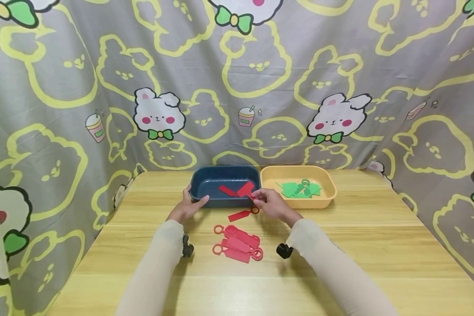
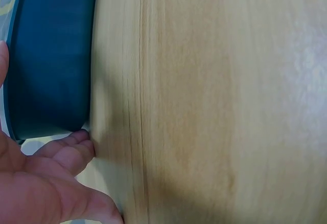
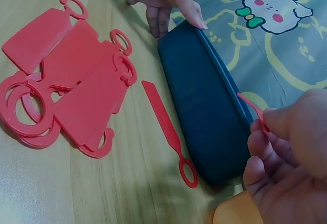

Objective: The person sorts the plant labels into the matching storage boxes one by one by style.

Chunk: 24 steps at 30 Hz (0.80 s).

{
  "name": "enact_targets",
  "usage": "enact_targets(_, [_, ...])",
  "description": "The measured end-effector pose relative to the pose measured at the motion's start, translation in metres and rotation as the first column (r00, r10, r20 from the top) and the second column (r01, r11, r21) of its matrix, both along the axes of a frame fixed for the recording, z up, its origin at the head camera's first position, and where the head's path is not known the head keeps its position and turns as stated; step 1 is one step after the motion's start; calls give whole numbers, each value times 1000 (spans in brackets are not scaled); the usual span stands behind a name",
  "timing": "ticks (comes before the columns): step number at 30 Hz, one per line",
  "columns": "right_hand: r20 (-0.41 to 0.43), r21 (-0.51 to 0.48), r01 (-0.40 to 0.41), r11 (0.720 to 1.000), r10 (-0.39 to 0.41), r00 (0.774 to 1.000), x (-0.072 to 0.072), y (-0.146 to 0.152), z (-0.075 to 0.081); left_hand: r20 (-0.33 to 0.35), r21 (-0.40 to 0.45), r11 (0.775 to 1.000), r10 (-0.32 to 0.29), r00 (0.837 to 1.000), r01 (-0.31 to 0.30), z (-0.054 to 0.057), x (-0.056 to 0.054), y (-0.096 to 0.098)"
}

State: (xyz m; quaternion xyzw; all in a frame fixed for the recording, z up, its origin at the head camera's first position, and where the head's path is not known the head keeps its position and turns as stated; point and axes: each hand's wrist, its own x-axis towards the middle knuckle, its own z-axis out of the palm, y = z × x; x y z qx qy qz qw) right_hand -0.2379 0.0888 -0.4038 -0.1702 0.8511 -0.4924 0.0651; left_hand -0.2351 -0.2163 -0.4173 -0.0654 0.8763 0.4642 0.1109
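Note:
My left hand (image 1: 187, 207) holds the left end of a dark blue plastic basin (image 1: 225, 202), thumb at the front rim and fingers round the outer side. In the left wrist view the fingertips show low against the basin's end. Over the basin's right front rim, my right hand (image 1: 271, 203) pinches a red tag (image 1: 246, 189) by its ring end between thumb and forefinger. Another red tag (image 1: 227, 190) shows inside the basin. One loose red tag (image 3: 166, 117) with a ring lies on the table along the basin's front wall.
Several overlapping red ring tags (image 1: 237, 243) lie in a pile on the wooden table (image 1: 320, 272), nearer me. Right of the blue basin, close beside it, stands a yellow basin (image 1: 327, 186) with green tags (image 1: 300, 189) in it. A patterned curtain (image 1: 260, 145) hangs behind the table.

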Motion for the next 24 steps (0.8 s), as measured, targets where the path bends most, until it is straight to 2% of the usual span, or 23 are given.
enact_targets(6, [-12, 35, -26, 999, 27, 1000, -5, 2, 4, 16, -26, 999, -22, 1000, 23, 1, -4, 0])
enact_targets(11, [-42, 5, -12, 1000, 12, 999, -12, 1, 4, 6, -71, 996, -58, 998, 58, 7, -10, 2])
enact_targets(15, [10, -5, 26, 1000, -26, 1000, -6, 2, -2, 47, -85, 992, -87, 995, 91, 2, -8, 8])
enact_targets(20, [21, -8, 35, 999, -35, 999, -2, -1, -6, 31, -64, 997, -49, 998, 51, -1, -4, 7])
enact_targets(24, [18, -19, 15, 1000, -15, 1000, -3, -5, -3, 32, -33, 999, -18, 999, 19, 1, -2, 2])
